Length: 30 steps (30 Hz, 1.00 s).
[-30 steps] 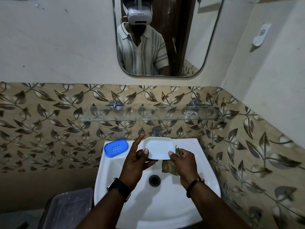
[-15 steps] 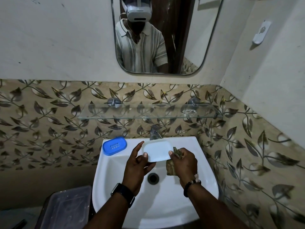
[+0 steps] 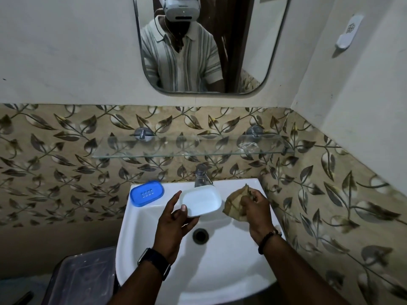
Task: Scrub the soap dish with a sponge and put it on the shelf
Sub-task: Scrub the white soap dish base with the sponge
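My left hand (image 3: 174, 219) holds the white soap dish (image 3: 201, 200) over the sink basin (image 3: 220, 260), thumb on its near rim, hollow side up. My right hand (image 3: 256, 211) grips a worn brownish-green sponge (image 3: 233, 204) just right of the dish, a small gap between them. A blue perforated soap dish insert (image 3: 147, 193) lies on the sink's back left corner. The glass shelf (image 3: 189, 151) hangs on the tiled wall above the tap (image 3: 201, 175).
A crumpled clear wrapper (image 3: 247, 146) lies at the shelf's right end. A dark plastic bin (image 3: 81, 280) stands on the floor left of the sink. A mirror (image 3: 209, 45) is above, and a white wall hook (image 3: 349, 33) is on the right wall.
My right hand has pulled the sponge away from the dish's right edge toward the sink's right rim. My left hand still holds the dish in about the same place.
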Available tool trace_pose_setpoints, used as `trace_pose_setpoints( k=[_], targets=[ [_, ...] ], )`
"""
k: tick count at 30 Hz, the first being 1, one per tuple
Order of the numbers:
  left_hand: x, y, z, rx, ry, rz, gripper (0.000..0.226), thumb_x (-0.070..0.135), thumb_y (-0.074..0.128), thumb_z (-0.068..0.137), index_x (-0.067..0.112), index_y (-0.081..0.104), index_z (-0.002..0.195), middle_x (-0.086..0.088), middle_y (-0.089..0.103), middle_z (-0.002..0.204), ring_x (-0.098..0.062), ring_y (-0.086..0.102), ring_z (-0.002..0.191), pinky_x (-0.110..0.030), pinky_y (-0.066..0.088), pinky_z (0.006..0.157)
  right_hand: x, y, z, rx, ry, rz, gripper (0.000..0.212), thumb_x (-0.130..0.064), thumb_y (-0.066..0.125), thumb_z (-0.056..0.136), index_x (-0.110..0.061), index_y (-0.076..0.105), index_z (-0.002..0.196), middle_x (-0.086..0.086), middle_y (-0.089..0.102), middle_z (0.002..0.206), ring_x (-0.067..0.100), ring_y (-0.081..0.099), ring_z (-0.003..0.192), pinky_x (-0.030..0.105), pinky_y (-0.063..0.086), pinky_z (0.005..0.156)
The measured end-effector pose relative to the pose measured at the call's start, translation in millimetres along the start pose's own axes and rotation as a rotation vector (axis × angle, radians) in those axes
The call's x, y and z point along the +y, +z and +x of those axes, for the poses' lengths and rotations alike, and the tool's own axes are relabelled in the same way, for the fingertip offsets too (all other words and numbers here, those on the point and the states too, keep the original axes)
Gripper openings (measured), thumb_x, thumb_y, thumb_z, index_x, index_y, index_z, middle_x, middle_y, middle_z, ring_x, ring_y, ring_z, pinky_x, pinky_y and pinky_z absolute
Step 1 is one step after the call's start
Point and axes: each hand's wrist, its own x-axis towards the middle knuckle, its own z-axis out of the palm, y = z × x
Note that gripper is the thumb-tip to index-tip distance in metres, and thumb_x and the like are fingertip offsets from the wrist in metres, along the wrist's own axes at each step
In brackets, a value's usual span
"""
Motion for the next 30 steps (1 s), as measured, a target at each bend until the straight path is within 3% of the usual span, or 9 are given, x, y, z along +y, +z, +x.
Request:
trace_pose_setpoints(
  k=[3,7,11,14,19,21,25,30],
  targets=[
    [-3,1,1,-0.035,-0.008,0.023,0.047,0.029,0.068,0.087,0.035,0.061,0.133,-0.014,0.073,0.112,-0.028,0.072,0.092,-0.039,0.06,0.084,-3,-5,29,0.02,0.035,-0.022,0.027,0.005,0.054,0.084,-0.016,0.068,0.073,-0.005,0.07,0.061,0.011,0.066,0.055,0.024,0.053,0.049],
    [-10,5,0,-0.061,-0.024,0.038,0.046,0.029,0.068,0.087,0.038,0.062,0.132,-0.02,0.072,0.108,-0.034,0.071,0.095,-0.038,0.06,0.085,-2,-8,69,0.021,0.057,-0.102,0.02,0.003,0.056,0.086,-0.007,0.071,0.091,0.007,0.072,0.078,0.02,0.067,0.066,0.026,0.055,0.054],
    [-12,10,-1,-0.052,-0.055,0.048,0.048,0.031,0.069,0.086,0.038,0.061,0.133,-0.023,0.071,0.114,-0.043,0.068,0.101,-0.038,0.06,0.085,3,-6,101,0.062,0.058,-0.139,0.029,0.004,0.056,0.087,-0.02,0.072,0.087,0.015,0.073,0.097,0.033,0.069,0.084,0.047,0.06,0.08],
    [-10,14,0,-0.049,-0.066,0.052,0.047,0.03,0.068,0.087,0.038,0.061,0.133,-0.024,0.07,0.116,-0.045,0.067,0.103,-0.039,0.06,0.086,8,-3,125,0.103,0.097,-0.083,0.026,0.005,0.06,0.088,-0.006,0.07,0.11,0.024,0.07,0.11,0.043,0.067,0.099,0.06,0.056,0.088],
    [-11,18,8,-0.064,-0.074,0.079,0.044,0.026,0.064,0.092,0.036,0.06,0.135,-0.028,0.066,0.119,-0.043,0.066,0.102,-0.043,0.059,0.091,10,3,157,0.137,0.107,-0.097,0.028,0.008,0.06,0.09,0.004,0.063,0.118,0.024,0.064,0.125,0.04,0.061,0.11,0.048,0.052,0.097],
    [-14,19,9,-0.074,-0.08,0.084,0.046,0.027,0.066,0.091,0.036,0.059,0.136,-0.03,0.065,0.118,-0.045,0.066,0.106,-0.043,0.058,0.091,10,0,167,0.105,0.076,-0.225,0.029,0.004,0.059,0.092,0.004,0.062,0.121,0.022,0.062,0.129,0.04,0.058,0.117,0.041,0.049,0.095],
    [-22,22,11,-0.082,-0.107,0.064,0.047,0.027,0.07,0.088,0.035,0.062,0.133,-0.036,0.059,0.114,-0.037,0.066,0.096,-0.043,0.059,0.088,15,-12,179,0.048,-0.1,-0.678,0.037,-0.008,0.063,0.093,-0.001,0.06,0.129,0.021,0.06,0.135,0.038,0.055,0.124,0.041,0.043,0.105],
    [-31,27,13,-0.087,-0.122,0.066,0.047,0.026,0.074,0.09,0.035,0.061,0.134,-0.033,0.062,0.106,-0.034,0.066,0.099,-0.044,0.057,0.091,35,-24,181,-0.053,-0.331,-1.075,0.048,-0.022,0.059,0.097,-0.005,0.051,0.141,0.019,0.05,0.147,0.032,0.043,0.138,0.041,0.028,0.116]
  ],
)
